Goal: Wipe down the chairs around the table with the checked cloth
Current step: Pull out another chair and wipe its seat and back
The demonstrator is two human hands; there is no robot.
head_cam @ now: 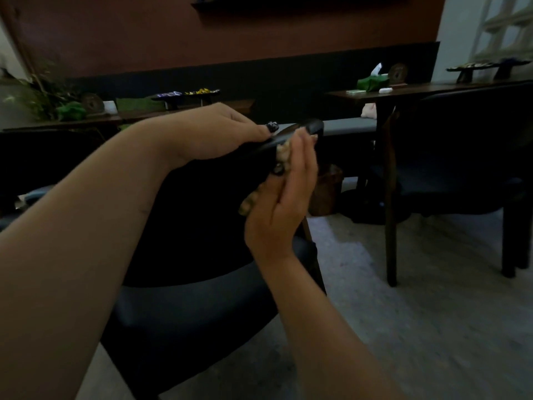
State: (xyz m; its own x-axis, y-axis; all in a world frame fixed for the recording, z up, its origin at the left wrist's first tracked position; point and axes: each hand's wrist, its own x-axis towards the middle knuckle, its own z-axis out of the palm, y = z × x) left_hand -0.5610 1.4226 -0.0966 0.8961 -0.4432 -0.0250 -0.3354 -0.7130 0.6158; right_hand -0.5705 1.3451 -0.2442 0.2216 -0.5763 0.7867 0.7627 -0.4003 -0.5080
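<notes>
Both bare forearms fill the near frame, entering from 7 and 5 o'clock, and they hide much of the dark chair (187, 313) below them. Its padded seat looks smooth and slate-grey, its curved backrest nearly black, and in the dim light the join between the two is hard to read.

At centre, the left hand (213, 134) lies curled over the rounded top rail of the backrest, thumb along the upper edge, clasping it. Just at 4 o'clock from it, the right hand (285, 197) stands edge-on with fingers nearly straight, pressing the checked cloth (281, 157) flat against the end of that rail. Only crumpled scraps of the cloth show, pale beige with dark flecks, peeping out above and below the palm; its checks cannot really be made out.

Toward 2 o'clock a second dark chair (461, 174) sits tucked at a wooden table (418, 92), cut off by the right border. A green tissue box (372, 80) rests on that table. At 10 o'clock a blurred leafy plant (40, 93) stands on another dark tabletop. Speckled grey floor (432, 327) spreads across 4 o'clock.
</notes>
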